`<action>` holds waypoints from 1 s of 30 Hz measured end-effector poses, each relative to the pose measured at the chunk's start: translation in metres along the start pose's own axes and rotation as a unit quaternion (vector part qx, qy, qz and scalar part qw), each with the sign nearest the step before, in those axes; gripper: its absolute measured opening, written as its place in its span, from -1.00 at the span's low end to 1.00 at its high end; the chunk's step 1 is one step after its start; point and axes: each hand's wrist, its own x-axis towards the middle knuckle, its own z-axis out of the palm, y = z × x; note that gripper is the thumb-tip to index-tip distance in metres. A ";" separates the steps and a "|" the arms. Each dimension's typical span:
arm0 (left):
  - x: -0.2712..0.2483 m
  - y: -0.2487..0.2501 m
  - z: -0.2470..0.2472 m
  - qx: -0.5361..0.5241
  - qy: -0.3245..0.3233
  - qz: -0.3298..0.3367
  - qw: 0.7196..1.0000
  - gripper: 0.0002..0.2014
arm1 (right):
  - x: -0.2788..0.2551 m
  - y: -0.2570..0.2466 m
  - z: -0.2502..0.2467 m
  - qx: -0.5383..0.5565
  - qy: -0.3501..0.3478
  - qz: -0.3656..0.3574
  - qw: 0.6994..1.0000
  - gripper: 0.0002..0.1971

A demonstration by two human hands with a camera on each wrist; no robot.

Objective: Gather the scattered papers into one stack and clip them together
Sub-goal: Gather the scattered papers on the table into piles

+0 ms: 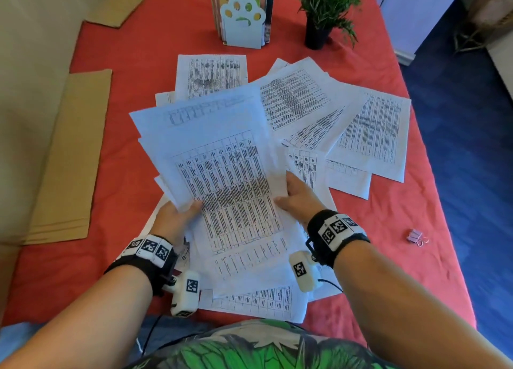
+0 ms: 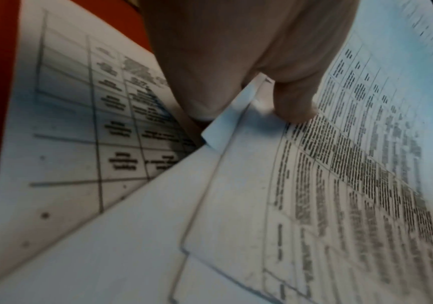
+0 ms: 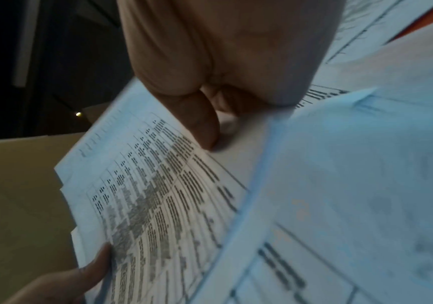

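Note:
A loose bundle of printed sheets point(image 1: 222, 157) is lifted above the red table, fanned unevenly. My left hand point(image 1: 177, 216) grips its left edge, thumb point(image 2: 296, 98) on the top sheet point(image 2: 340, 185). My right hand point(image 1: 294, 194) pinches the right edge, thumb point(image 3: 199, 123) pressed on the printed page point(image 3: 158, 195). More sheets lie scattered flat: one at the back point(image 1: 212, 74), several overlapping at the right point(image 1: 369, 135), and some under my wrists point(image 1: 258, 299). A small pale binder clip point(image 1: 415, 237) lies on the cloth at the right.
The table wears a red cloth point(image 1: 125, 152). A paw-shaped white file holder point(image 1: 243, 22) and a potted plant point(image 1: 322, 16) stand at the back. Cardboard sheets point(image 1: 72, 157) lie along the left edge. The table's right edge drops to blue floor point(image 1: 472, 146).

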 end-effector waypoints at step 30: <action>0.004 0.030 0.002 0.209 -0.030 -0.006 0.977 -0.55 | 0.018 -0.013 -0.075 -0.244 0.262 0.111 0.927 -0.56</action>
